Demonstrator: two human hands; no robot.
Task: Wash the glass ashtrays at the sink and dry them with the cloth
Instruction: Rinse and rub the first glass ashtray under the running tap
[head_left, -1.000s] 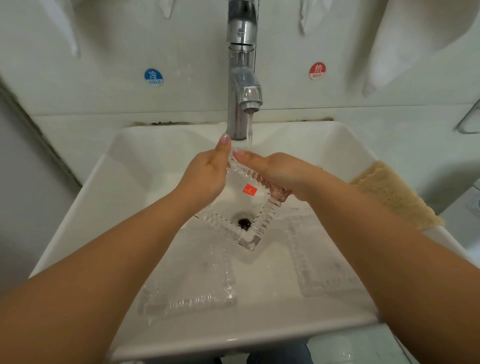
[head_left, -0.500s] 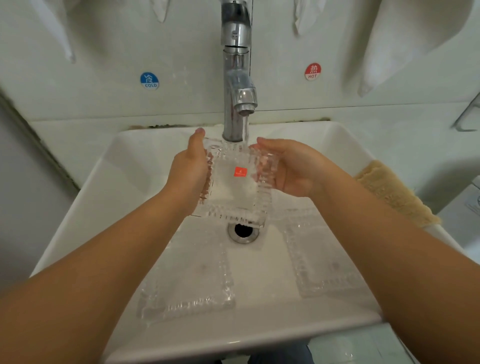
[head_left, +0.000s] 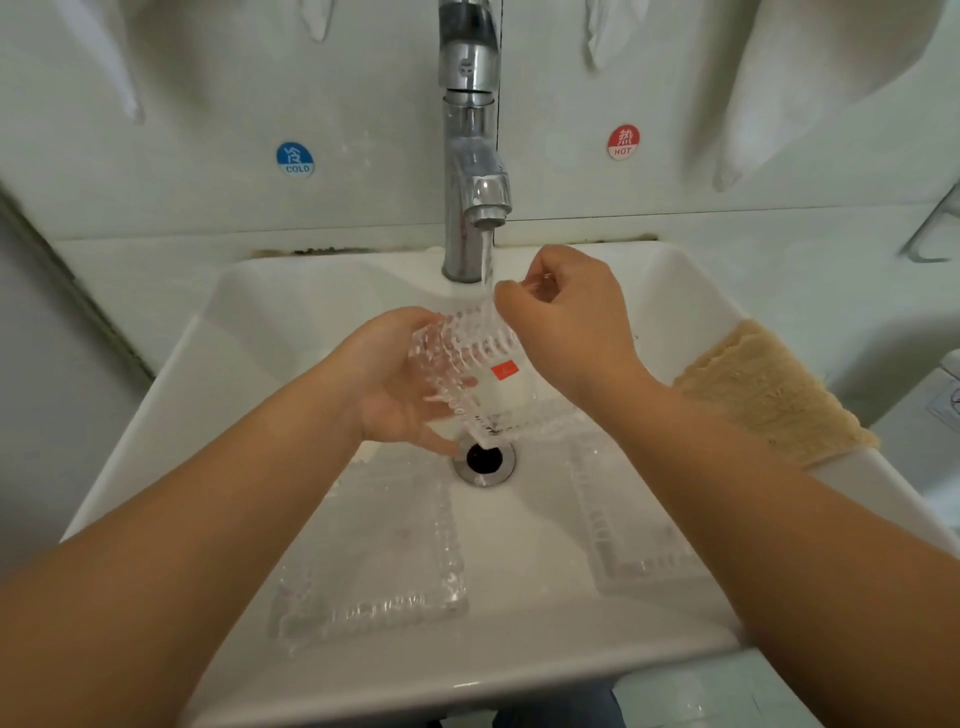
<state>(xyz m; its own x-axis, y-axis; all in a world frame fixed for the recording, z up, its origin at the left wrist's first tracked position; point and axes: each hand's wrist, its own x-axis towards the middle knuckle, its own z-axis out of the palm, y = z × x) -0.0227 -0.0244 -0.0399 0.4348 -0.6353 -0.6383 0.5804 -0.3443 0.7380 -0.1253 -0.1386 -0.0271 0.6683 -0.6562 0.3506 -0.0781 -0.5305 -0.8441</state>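
Note:
A square glass ashtray (head_left: 480, 371) with a red sticker is tilted under the running tap (head_left: 480, 197), above the drain. My left hand (head_left: 395, 387) cups its left side from below, fingers behind the glass. My right hand (head_left: 563, 317) grips its upper right rim with curled fingers. Two more glass ashtrays lie flat in the white sink (head_left: 249, 332): one at the front left (head_left: 374, 561), one at the front right (head_left: 631, 525). A tan cloth (head_left: 769, 395) hangs over the sink's right rim.
The drain (head_left: 484, 460) sits mid-basin below the held ashtray. Cold (head_left: 295, 158) and hot (head_left: 623, 142) stickers mark the wall behind the tap. White towels (head_left: 810, 83) hang on the wall above right.
The held ashtray has been turned from facing me to tilted on edge. My right hand moved to its top rim and curled over it; my left hand dropped underneath.

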